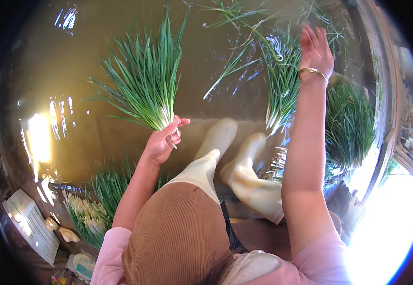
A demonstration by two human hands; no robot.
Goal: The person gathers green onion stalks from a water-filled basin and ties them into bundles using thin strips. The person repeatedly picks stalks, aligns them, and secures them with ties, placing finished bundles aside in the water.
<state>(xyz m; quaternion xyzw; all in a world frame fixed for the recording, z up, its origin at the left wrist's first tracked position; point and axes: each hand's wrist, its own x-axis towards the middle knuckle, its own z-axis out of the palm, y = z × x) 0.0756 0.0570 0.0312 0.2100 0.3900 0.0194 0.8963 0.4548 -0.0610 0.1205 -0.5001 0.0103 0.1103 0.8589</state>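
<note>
My left hand (163,140) grips a bunch of green onions (149,78) by the white stem ends, with the long leaves fanned up and to the left above the brown water. At the upper right, my right hand (316,50) reaches out over the water, a metal bangle (314,73) at its wrist. Its fingers are slightly bent and hold nothing that I can see. Just left of my right forearm lies a bunch of green onions (283,78) in the water. Loose stalks (227,73) float between the two hands.
White rubber boots (217,137) stand in the water. Right of my forearm lies a big heap of greens (350,121). Stacked green onions (89,213) lie at lower left, near a white perforated plastic crate (32,222) and a dial scale (83,265). A curved ledge (388,142) bounds the right side.
</note>
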